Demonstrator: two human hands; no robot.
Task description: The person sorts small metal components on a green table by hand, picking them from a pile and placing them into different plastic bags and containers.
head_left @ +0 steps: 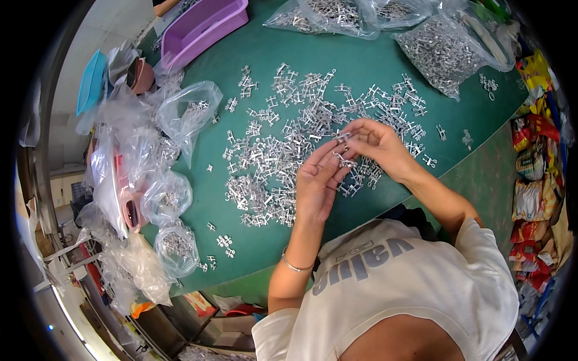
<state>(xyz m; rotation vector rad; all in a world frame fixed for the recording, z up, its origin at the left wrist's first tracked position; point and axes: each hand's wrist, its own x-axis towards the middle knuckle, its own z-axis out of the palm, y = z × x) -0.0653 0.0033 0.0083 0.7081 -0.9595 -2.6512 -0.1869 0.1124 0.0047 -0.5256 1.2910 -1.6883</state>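
Observation:
Both of my hands meet above the near side of a spread of small silver metal parts [265, 156] on a green table. My left hand [316, 186], with a bracelet on its wrist, has its fingers closed around a small silver metal part [344, 161]. Coming in from the right, my right hand [382, 147] pinches at another small metal piece [343, 139] close to the left fingertips. The pieces look like short bars with forked or looped ends. Fingers partly cover them, so I cannot see whether the two are joined.
Clear bags filled with metal parts [442, 51] lie along the far edge. A purple tub [205, 27] stands at the far left. Open plastic bags [189, 111] line the left side, near a blue basin [90, 83]. Colourful packages [533, 147] hang at the right, beyond the table edge.

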